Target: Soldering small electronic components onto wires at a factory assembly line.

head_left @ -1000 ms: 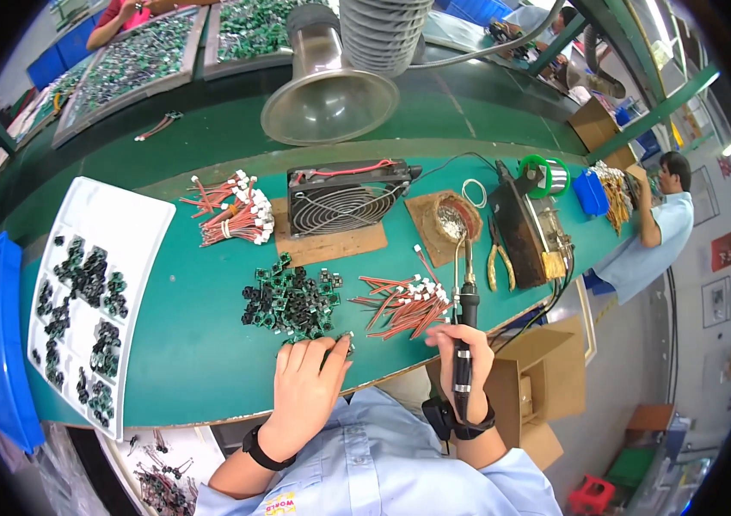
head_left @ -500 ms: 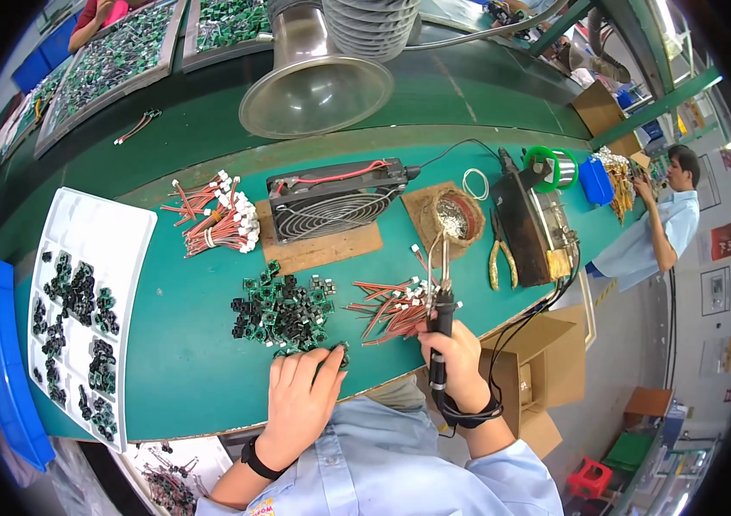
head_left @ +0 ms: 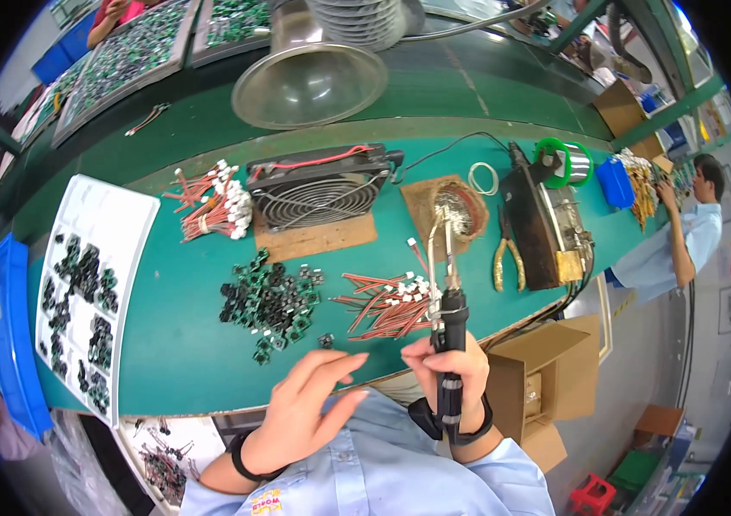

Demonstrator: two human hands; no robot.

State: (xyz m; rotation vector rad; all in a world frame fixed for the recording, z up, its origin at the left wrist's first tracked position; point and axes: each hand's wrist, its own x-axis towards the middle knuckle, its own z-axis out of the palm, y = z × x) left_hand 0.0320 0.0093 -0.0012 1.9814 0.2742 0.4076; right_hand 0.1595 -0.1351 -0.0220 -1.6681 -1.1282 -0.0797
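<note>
My right hand (head_left: pixel 471 371) is wrapped round the black handle of a soldering gun (head_left: pixel 451 320), its metal tip pointing away from me. Beyond that tip stands a round pot (head_left: pixel 474 215) holding silvery bits, on a brown board. My left hand (head_left: pixel 307 414) hovers at the table's front edge, fingers stretched and spread, with nothing visible in it. A single small circuit board (head_left: pixel 326 341) lies just past its fingertips. Left of that is a pile of green and black circuit boards (head_left: pixel 269 297). Red wires with white connectors (head_left: pixel 387 308) lie between the pile and the soldering gun.
A black fan (head_left: pixel 318 198) stands behind the pile, beside a wire bundle (head_left: pixel 215 206). At the left is a white tray (head_left: pixel 129 232) of boards. Pliers (head_left: pixel 507 254), a black soldering station (head_left: pixel 531 228) and a green solder spool (head_left: pixel 563 162) sit right. A metal fume hood (head_left: pixel 310 86) overhangs the back.
My left hand has drawn back from the pile toward me and opened. The single board now lies uncovered on the table. My right hand still grips the soldering gun; the view has shifted slightly.
</note>
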